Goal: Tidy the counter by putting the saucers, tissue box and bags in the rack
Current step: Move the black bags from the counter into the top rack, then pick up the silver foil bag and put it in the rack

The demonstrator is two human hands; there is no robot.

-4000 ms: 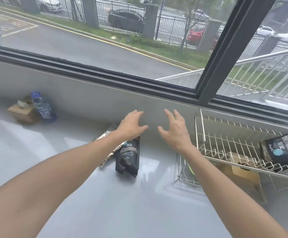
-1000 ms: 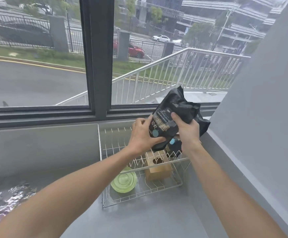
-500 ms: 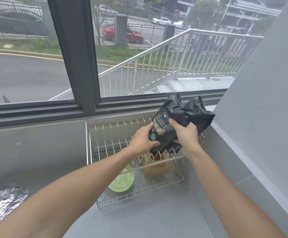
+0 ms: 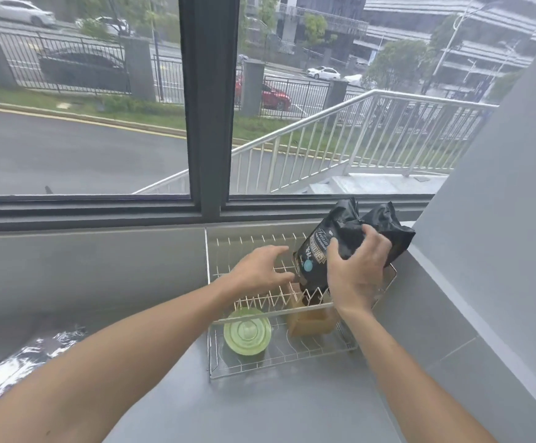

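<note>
the right hand (image 4: 354, 270) grips a black bag (image 4: 333, 247) on the rack (image 4: 279, 362) over saucers (image 4: 247, 330) and tissue box (image 4: 311, 321), left hand (image 4: 260, 270) open; a shiny bag (image 4: 27, 359), probably foil, waits left on the tabletop (image 4: 276, 410).

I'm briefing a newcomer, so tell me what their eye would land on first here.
First, the black bag gripped by the right hand over the upper tier of the wire rack, far right by the wall. The left hand hovers open beside it. Below sit a green saucer and a tissue box.
</note>
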